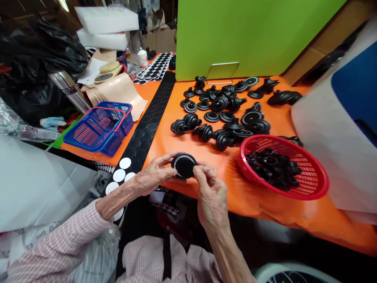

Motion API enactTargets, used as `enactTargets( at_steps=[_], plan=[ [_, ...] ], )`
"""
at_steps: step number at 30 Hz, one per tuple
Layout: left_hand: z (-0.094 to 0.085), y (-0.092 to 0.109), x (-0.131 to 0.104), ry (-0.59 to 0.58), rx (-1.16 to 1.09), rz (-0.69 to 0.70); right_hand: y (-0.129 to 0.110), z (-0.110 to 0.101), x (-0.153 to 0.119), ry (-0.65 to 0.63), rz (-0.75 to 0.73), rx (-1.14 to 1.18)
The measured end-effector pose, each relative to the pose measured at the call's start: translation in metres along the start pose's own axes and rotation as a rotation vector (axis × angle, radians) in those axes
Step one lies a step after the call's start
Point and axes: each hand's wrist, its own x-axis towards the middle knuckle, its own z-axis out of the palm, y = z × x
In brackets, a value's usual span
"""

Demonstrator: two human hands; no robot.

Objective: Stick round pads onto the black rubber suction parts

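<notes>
Black and round, the disc [186, 166] lies gripped in the left fingers [169, 172], right fingers [201, 175] pinching its opposite edge.

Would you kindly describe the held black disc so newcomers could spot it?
Find the orange table. At its near edge, the left hand and right hand hold a black disc ringed in grey. Unlike the black parts beyond, it's off the table.

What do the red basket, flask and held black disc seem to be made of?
Red basket: likely plastic, glossy; molded slots and a shiny rim.
Flask: probably polished metal; bright silvery streaks along its side.
Black disc: matte rubber or plastic, unclear which; dark middle shows little shine.
</notes>
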Motion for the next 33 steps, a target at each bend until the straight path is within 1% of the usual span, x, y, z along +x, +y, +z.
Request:
enactTargets(
  at_steps=[3,8,12,17,22,26,33],
  plan=[
    [0.003,0.000,-0.002,0.030,-0.004,-0.011,0.001,0.003,-0.002,0.022,-0.017,-0.017],
    [0.004,0.000,-0.003,0.017,-0.003,-0.005,0.004,0.005,-0.002,0.038,-0.039,-0.024],
    [0.005,0.002,-0.003,0.040,0.022,-0.024,0.006,0.006,-0.002,0.049,-0.048,-0.045],
    [0.005,0.001,-0.003,0.056,0.032,-0.029,0.005,0.004,-0.004,0.061,-0.085,-0.156],
    [0.002,-0.005,0.000,0.035,0.034,-0.012,0.007,0.006,-0.004,0.076,-0.148,-0.234],
    [-0.001,-0.009,0.003,0.046,0.038,0.012,0.013,0.009,-0.004,0.094,-0.256,-0.320],
    [-0.002,-0.010,0.002,0.105,0.069,0.044,0.020,0.014,-0.003,0.094,-0.567,-0.592]
  ],
)
